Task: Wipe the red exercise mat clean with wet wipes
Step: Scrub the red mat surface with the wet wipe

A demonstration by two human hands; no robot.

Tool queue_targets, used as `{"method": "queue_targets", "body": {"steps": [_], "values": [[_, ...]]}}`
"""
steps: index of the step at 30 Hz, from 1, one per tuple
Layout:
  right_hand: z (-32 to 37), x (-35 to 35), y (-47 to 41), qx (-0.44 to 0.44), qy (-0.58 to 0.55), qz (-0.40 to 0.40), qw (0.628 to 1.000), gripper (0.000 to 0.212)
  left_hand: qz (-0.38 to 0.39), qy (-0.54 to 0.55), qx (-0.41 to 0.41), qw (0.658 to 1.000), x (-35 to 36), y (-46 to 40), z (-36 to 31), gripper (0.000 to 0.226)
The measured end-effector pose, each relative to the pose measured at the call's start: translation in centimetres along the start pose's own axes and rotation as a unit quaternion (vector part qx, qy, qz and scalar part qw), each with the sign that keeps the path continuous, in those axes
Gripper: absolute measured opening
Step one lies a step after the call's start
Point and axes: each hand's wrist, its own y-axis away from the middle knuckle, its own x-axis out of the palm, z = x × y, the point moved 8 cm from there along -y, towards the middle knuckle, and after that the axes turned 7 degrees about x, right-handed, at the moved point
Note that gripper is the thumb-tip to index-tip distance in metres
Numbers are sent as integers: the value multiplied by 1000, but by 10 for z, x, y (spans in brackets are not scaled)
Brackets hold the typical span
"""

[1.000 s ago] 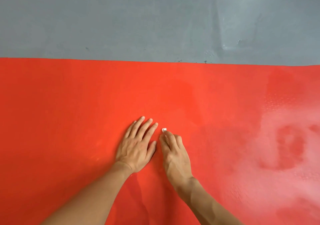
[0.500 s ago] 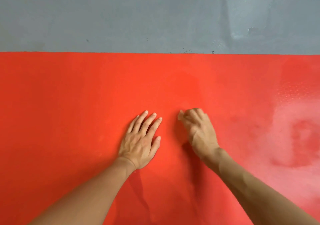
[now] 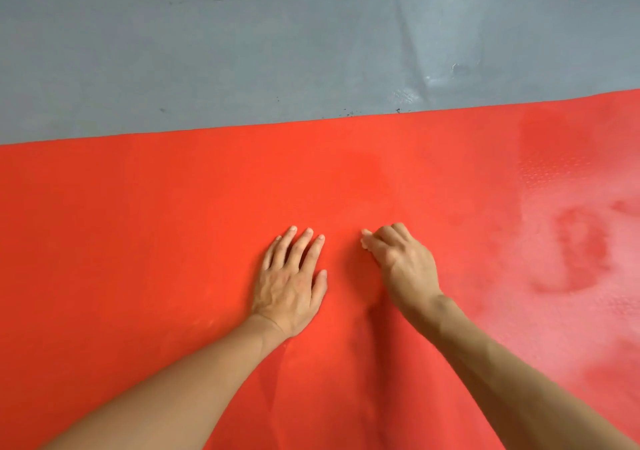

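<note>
Here, flat left hand [image 3: 291, 283] presses the dimpled red mat [image 3: 138, 241]; right hand [image 3: 401, 262] grip curled, contents unclear.

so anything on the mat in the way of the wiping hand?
Nothing visible. The right hand is curled on the red mat; a wipe in it can't be confirmed. The left hand lies flat beside it, apart, leftward. The mat is bare elsewhere.

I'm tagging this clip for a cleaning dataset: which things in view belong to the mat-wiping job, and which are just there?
Part of the job:
- red mat, glossy, paler patches at its right
- left hand, flat on the mat
- right hand, fingers curled; a small pale bit at the fingertips, too small to identify

Just there:
- grey floor beyond the mat's far edge
</note>
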Motion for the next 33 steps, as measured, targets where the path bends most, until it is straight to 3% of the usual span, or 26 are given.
{"method": "queue_targets", "body": {"steps": [4, 6, 9, 11, 13, 17, 19, 22, 24, 25, 27, 30, 31, 33], "values": [[-69, -14, -33, 255, -38, -61, 964, 23, -22, 14, 8, 1000, -10, -30, 9, 51], [-29, -7, -29, 232, -72, -77, 967, 24, -28, 22, 6, 999, -8, -46, 16, 56], [54, 13, -5, 46, -109, -4, 993, 23, -12, 28, -2, 1000, 4, -52, 21, 62], [52, 15, -11, -27, -95, 13, 995, 24, -7, 27, -5, 1000, 7, -53, 21, 62], [10, 12, -33, 18, -71, -22, 997, 23, -4, 24, -7, 1000, 5, -52, 21, 61], [-53, 2, -60, 224, -57, -99, 968, 18, 0, 20, -15, 1000, 6, -53, 22, 60], [-27, 3, -51, 215, -79, -108, 967, 16, -1, 16, -18, 1000, 6, -52, 22, 59], [24, 11, -26, 61, -124, -37, 990, 10, -3, 15, -14, 1000, 6, -53, 23, 58], [22, 11, -24, -12, -111, -5, 994, 11, -6, 14, -14, 1000, 7, -52, 23, 59], [4, 9, -34, 0, -98, -15, 995, 10, -9, 11, -15, 1000, 6, -52, 23, 59], [-46, -2, -56, 102, -69, -75, 989, 11, -14, 8, -16, 1000, 5, -53, 24, 59], [-84, -6, -67, 271, -92, -128, 949, 17, -9, 8, -17, 1000, 5, -53, 22, 59], [-73, -4, -63, 284, -104, -131, 944, 17, -8, 8, -18, 1000, 5, -53, 21, 59], [-28, 4, -52, 225, -130, -108, 960, 16, -11, 9, -19, 1000, 3, -52, 21, 59]]}}
